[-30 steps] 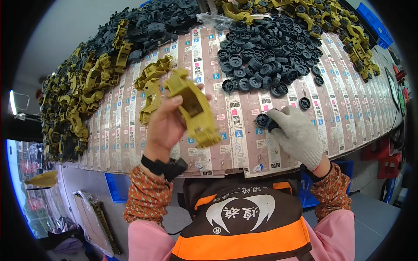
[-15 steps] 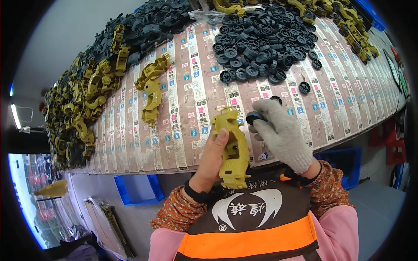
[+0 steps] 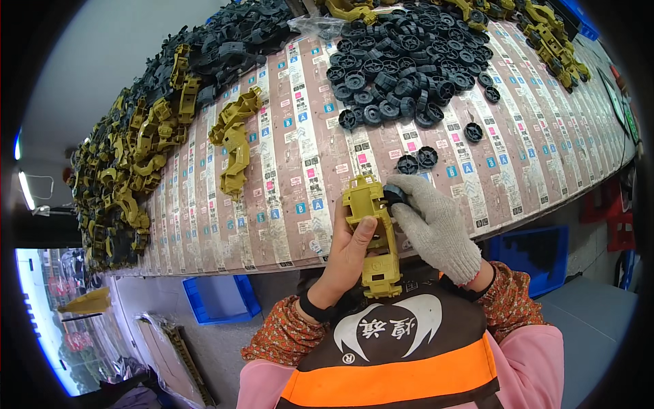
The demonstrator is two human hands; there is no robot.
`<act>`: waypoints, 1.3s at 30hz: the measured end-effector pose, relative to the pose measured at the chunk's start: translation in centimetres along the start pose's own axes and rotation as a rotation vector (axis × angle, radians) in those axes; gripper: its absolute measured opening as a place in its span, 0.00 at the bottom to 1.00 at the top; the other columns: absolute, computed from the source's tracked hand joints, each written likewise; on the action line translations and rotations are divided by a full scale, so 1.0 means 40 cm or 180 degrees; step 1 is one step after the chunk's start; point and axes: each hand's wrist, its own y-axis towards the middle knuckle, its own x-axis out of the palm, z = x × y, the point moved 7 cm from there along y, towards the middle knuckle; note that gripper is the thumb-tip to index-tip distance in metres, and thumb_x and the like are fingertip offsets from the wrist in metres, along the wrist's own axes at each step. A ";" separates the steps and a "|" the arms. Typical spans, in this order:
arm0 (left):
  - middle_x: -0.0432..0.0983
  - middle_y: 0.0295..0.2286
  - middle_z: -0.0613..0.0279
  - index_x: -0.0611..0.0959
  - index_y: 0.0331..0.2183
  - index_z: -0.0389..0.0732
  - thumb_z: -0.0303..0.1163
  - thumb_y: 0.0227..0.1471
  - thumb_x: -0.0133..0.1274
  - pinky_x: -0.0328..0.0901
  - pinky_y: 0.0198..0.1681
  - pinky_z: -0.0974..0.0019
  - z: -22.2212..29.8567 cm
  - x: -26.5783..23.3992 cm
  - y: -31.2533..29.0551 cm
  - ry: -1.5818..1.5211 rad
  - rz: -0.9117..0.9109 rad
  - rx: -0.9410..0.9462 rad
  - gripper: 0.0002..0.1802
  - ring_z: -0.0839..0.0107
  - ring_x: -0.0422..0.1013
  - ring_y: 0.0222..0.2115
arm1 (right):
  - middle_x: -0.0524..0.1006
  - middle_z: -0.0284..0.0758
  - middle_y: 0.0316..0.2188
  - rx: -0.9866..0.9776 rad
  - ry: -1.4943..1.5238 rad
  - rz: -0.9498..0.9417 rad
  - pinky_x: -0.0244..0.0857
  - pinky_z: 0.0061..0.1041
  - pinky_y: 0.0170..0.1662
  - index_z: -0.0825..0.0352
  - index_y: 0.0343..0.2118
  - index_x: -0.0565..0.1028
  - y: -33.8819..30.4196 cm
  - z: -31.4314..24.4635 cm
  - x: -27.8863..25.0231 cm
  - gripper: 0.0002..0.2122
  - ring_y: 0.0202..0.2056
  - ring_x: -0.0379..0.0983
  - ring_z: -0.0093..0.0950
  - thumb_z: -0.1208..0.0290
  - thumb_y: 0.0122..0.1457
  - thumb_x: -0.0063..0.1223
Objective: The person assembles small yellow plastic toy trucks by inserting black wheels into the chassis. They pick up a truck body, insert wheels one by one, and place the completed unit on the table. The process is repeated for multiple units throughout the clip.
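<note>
My bare left hand (image 3: pixel 349 252) is closed round a yellow plastic toy vehicle chassis (image 3: pixel 381 262), its thumb lying across the top. My right hand (image 3: pixel 436 228), in a pale knitted glove, pinches a black toy wheel (image 3: pixel 394 195) at the far right corner of the chassis. Whether the wheel sits on an axle there is hidden by the fingers. Just beyond the glove lie two loose wheels (image 3: pixel 417 160) side by side. Another single wheel (image 3: pixel 473 132) rests farther right.
A heap of black wheels (image 3: pixel 402 68) covers the table's far middle. Yellow chassis parts (image 3: pixel 146 136) and dark parts (image 3: pixel 238 34) pile along the left and back. A few yellow pieces (image 3: pixel 235 146) lie apart. Blue crates (image 3: pixel 221 300) stand below the near edge.
My right hand has brought the wheel up against the chassis, which my left hand has turned slightly. Two loose wheels beyond the glove now show fully.
</note>
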 end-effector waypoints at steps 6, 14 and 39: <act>0.70 0.51 0.61 0.62 0.64 0.38 0.47 0.72 0.51 0.66 0.57 0.67 -0.005 0.001 -0.001 0.0153 0.0000 -0.0056 0.32 0.74 0.68 0.51 | 0.82 0.53 0.41 -0.0094 -0.0043 0.0131 0.75 0.39 0.46 0.71 0.57 0.74 0.001 0.007 -0.003 0.18 0.43 0.83 0.48 0.75 0.64 0.56; 0.76 0.48 0.55 0.62 0.59 0.37 0.46 0.68 0.57 0.68 0.55 0.60 0.025 0.008 0.001 0.1191 -0.0132 0.0427 0.33 0.65 0.74 0.49 | 0.81 0.56 0.38 -0.0347 -0.0485 -0.0047 0.75 0.45 0.41 0.71 0.58 0.73 -0.020 -0.026 -0.008 0.21 0.40 0.81 0.55 0.77 0.61 0.54; 0.67 0.56 0.54 0.55 0.70 0.33 0.59 0.64 0.58 0.63 0.60 0.66 -0.028 -0.073 0.031 0.0073 0.0407 0.0314 0.52 0.68 0.64 0.56 | 0.73 0.49 0.38 -0.1706 -0.3472 -0.0588 0.64 0.47 0.44 0.69 0.46 0.76 0.126 -0.108 -0.029 0.18 0.43 0.71 0.51 0.81 0.50 0.56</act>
